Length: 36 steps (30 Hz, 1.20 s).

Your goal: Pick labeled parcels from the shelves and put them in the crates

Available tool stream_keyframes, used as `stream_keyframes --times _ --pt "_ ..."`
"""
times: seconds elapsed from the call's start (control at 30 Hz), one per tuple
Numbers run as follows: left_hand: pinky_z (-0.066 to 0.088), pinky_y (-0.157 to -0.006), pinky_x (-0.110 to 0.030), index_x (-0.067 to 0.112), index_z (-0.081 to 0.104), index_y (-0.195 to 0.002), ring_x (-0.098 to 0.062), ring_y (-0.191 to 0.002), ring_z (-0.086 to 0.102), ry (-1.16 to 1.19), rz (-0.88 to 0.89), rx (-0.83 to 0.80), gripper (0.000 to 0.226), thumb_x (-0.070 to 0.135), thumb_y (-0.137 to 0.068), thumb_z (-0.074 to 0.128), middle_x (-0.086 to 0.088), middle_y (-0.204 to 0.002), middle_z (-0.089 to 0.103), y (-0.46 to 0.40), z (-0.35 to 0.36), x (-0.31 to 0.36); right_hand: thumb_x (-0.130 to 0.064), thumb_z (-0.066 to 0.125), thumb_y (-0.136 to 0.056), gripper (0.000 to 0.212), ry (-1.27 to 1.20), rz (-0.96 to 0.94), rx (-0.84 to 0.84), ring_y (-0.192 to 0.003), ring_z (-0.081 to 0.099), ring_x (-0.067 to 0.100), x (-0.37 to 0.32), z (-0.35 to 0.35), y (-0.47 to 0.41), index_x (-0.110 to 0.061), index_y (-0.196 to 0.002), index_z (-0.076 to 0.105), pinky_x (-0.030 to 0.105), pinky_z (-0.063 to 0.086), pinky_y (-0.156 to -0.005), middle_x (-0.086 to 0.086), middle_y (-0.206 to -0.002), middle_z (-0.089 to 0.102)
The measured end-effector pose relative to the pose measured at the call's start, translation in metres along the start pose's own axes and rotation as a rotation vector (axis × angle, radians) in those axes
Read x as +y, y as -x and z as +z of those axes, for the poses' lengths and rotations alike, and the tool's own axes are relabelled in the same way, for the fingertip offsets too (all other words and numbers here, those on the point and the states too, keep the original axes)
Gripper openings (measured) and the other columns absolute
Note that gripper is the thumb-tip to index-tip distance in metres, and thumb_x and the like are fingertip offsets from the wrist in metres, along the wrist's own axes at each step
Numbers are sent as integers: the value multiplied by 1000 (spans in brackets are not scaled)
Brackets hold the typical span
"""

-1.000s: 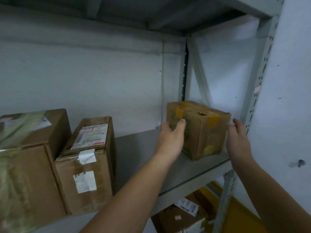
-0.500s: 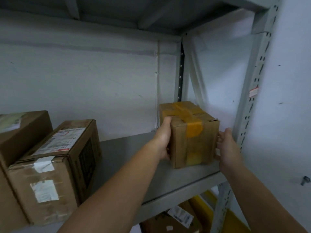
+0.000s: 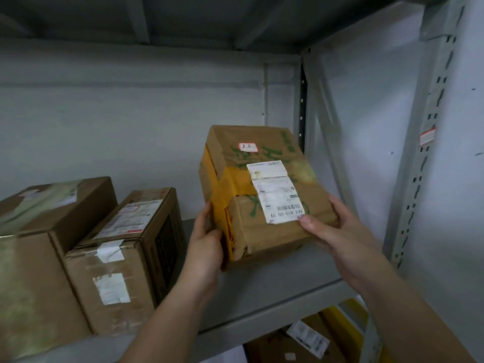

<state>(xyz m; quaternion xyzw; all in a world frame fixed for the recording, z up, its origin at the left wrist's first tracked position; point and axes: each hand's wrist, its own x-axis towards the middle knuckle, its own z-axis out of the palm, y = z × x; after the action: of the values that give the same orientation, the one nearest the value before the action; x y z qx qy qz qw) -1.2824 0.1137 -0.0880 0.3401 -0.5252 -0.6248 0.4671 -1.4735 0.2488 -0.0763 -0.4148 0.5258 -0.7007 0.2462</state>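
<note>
A brown cardboard parcel (image 3: 262, 195) with yellow tape, green writing and a white shipping label is held tilted above the grey shelf (image 3: 262, 292), label side facing me. My left hand (image 3: 205, 247) grips its left lower edge, thumb in front. My right hand (image 3: 337, 231) holds its right lower corner, thumb pressed on the label's bottom edge. No crate is in view.
Two more cardboard parcels stand on the shelf at the left, a labelled one (image 3: 125, 255) and a larger one (image 3: 39, 247). A perforated steel upright (image 3: 421, 163) rises at the right. Another labelled box (image 3: 296, 341) lies on the lower shelf.
Both hands have lifted the parcel off the shelf and tipped it back, so its labelled face now shows. It has come closer to me.
</note>
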Motion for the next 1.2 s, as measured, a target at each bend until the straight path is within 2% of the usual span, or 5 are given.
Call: stream_keyframes --times 0.2,0.77,0.93,1.1,1.2 --pt "44 -118 -55 40 73 -132 -25 -135 63 110 -2 -106 54 71 -102 41 4 -137 74 15 -11 9 -21 93 -70 85 90 -180 23 -119 71 10 -3 25 24 -41 -144 56 41 57 -101 -12 -128 74" --pt "58 -100 -49 38 57 -150 -32 -117 70 -235 -256 -275 65 78 -103 36 -11 -135 72 -19 67 4 -22 65 -100 44 110 79 251 -100 69 12 1 -37 -43 -17 -143 56 20 57 -65 2 -122 68" --pt "57 -100 -38 19 56 -152 -27 -125 68 -222 -240 -262 66 64 -110 31 -11 -144 68 -32 96 -29 -50 69 -98 57 127 126 217 -115 73 18 24 -68 -60 -17 -143 62 35 63 -93 1 -128 74" --pt "52 -89 -31 12 67 -126 -15 -113 70 -285 191 1 31 31 -113 46 4 -111 74 21 79 -44 -48 63 -103 59 315 -25 376 -121 61 2 35 -75 -18 -15 -150 54 4 46 -95 -9 -137 62" --pt "56 -79 -34 5 64 -103 -20 -89 68 -297 587 -195 22 17 -109 46 -8 -93 69 89 45 -82 -24 58 -106 24 276 -279 585 -105 66 8 71 -88 39 -14 -128 62 26 57 -93 -2 -115 66"
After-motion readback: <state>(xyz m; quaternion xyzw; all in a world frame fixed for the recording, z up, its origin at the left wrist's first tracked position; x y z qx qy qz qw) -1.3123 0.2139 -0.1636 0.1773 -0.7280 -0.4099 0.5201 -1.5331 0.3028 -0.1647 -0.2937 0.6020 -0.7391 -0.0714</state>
